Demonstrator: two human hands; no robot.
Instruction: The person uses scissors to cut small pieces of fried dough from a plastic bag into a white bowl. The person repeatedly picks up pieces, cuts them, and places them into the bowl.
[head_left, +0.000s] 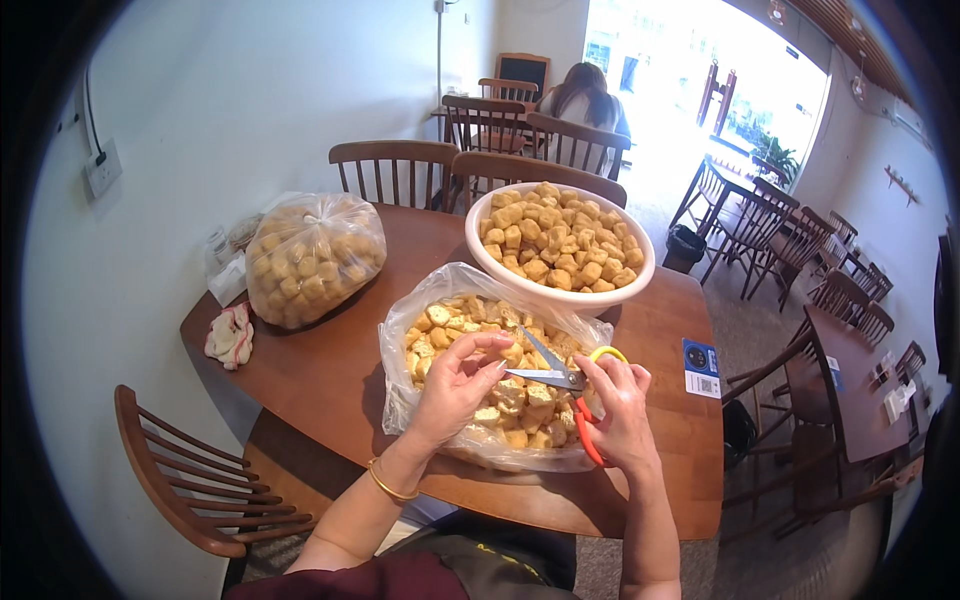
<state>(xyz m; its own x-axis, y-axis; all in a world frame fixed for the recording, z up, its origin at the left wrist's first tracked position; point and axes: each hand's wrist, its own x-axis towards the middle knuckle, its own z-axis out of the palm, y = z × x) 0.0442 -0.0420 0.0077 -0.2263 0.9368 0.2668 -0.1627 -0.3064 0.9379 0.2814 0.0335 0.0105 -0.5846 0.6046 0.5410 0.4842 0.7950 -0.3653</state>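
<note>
In my right hand (618, 405) is a pair of scissors (562, 378) with one yellow and one red handle loop. The scissor blades are spread apart and point left. My left hand (462, 385), a gold bangle on its wrist, pinches a golden fried tofu puff (513, 354) at its fingertips, close to the blades. Below both hands lies a clear plastic bag (396, 375), its mouth wide, full of tofu puffs, many cut with pale insides showing. Just behind it a pinkish-white basin (640, 284) is heaped with whole tofu puffs.
A swollen clear bag of tofu puffs (312, 265) stands at the table's left, beside a crumpled cloth (230, 335). A blue-and-white card (702, 368) lies on the wooden table (650, 400) at right. Chairs (190, 480) surround it; a person (585, 95) sits farther back.
</note>
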